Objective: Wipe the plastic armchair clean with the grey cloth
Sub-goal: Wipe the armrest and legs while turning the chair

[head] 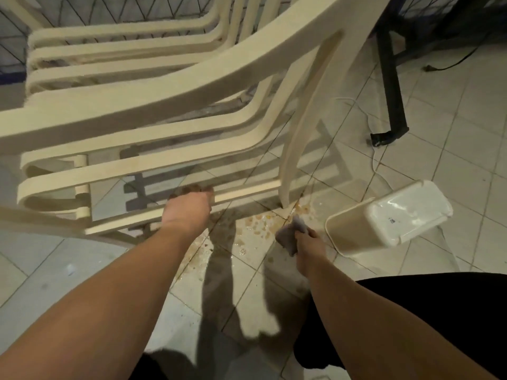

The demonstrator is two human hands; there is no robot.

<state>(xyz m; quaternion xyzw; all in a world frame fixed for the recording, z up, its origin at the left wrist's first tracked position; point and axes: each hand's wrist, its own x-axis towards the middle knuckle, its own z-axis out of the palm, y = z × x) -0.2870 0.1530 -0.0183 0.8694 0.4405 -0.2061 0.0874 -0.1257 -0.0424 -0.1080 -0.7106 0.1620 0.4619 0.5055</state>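
L hand [189,208] grips lowest rail of plastic armchair [153,86] – prob. steadying stack – while R hand [308,241] clutches grey cloth [292,234] off chair, over stained floor tiles [255,229].

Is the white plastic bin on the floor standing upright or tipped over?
Tipped over. The bin lies on its side on the tiles, its flat bottom facing up toward the camera.

Stacked chairs [137,111] block the left; a tipped bin [384,218] crowds the right floor.
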